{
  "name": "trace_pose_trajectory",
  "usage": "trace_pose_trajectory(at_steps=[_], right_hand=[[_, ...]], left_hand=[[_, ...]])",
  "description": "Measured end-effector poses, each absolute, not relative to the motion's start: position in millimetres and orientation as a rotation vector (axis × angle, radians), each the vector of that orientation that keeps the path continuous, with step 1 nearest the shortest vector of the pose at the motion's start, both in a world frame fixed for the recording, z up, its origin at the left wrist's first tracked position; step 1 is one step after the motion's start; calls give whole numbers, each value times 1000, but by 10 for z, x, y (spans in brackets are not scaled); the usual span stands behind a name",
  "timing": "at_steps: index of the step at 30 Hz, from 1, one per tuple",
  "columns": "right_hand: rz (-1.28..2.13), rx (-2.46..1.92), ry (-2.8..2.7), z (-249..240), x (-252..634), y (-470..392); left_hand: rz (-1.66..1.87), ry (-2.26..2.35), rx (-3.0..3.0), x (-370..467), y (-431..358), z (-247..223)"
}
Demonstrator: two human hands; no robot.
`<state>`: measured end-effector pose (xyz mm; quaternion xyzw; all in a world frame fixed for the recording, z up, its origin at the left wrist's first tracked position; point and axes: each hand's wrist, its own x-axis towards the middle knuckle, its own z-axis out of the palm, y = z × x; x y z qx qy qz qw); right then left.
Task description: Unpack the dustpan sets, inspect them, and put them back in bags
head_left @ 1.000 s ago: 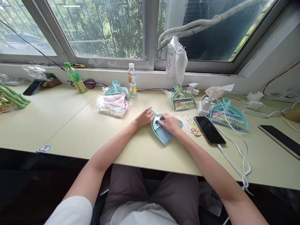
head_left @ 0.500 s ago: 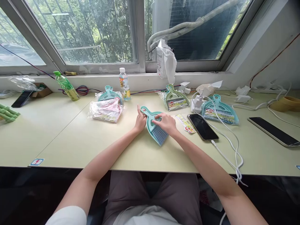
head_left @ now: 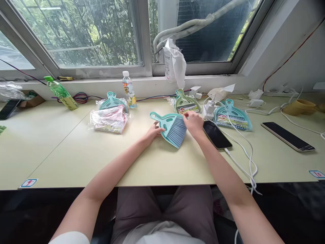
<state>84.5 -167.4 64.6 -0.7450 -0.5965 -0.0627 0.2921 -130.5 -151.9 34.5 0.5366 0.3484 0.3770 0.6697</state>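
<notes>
A mint-green dustpan (head_left: 164,119) with a matching hand brush (head_left: 177,132) nested in it is tilted over the table in front of me. The brush's grey-blue bristles face up, towards the lower right. My left hand (head_left: 153,131) is closed round the dustpan's lower left edge, with the thumb on top. At the upper right corner, my right hand (head_left: 193,122) pinches the dustpan's rim beside the bristles; its fingertips are partly hidden. Just behind that hand lies a wrapped olive-green dustpan set (head_left: 188,101).
Wrapped dustpan sets lie left, one pink (head_left: 109,119) and one mint (head_left: 113,100), with another mint set (head_left: 232,115) right. Two phones (head_left: 217,134) (head_left: 288,136), white cables (head_left: 247,162), a clear bottle (head_left: 129,89) and a green-capped bottle (head_left: 62,94) stand or lie around.
The dustpan and brush have turned so the bristles point more to the right. My right hand has moved from the brush handle to the far corner. The printed label is now out of sight.
</notes>
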Motion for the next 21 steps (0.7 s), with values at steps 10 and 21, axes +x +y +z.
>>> trace_pose_trajectory(at_steps=[10,21], right_hand=[[4,-2233,-1759,383,1707,-1478],[190,-2013,-1575,234,1738,-1333]], left_hand=[[1088,859,1005,-1630,-1183,362],[939,816,1217,-1656,-1198,362]])
